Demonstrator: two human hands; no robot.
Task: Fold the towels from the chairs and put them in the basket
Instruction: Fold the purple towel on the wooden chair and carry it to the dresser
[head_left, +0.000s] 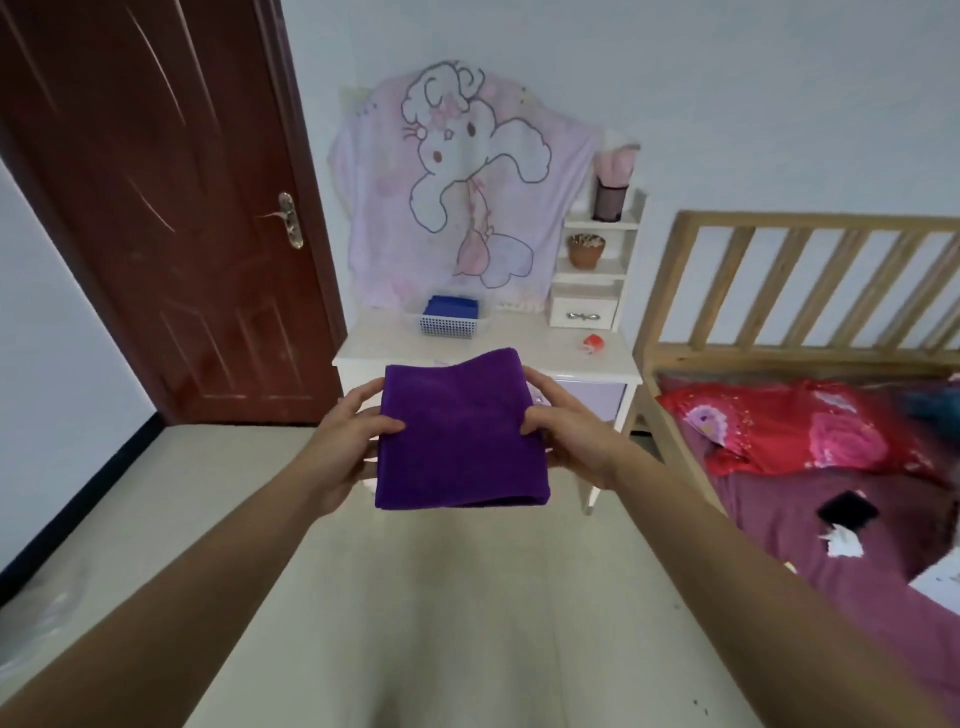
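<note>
Dark red door (156, 208) left of the left hand (343, 441), pink cartoon-rabbit cloth (467, 182) above both hands, white dresser (519, 353) just behind them, wooden bed frame (779, 223) and red floral pillow (805, 431) right of the right hand (576, 436).

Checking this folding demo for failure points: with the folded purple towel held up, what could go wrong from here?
The left hand and right hand pinch the purple towel only at its side edges; if either grip loosens, the fold may sag open. The basket on the desk looks small and already holds a blue towel, so this one might land askew or overhang.
</note>
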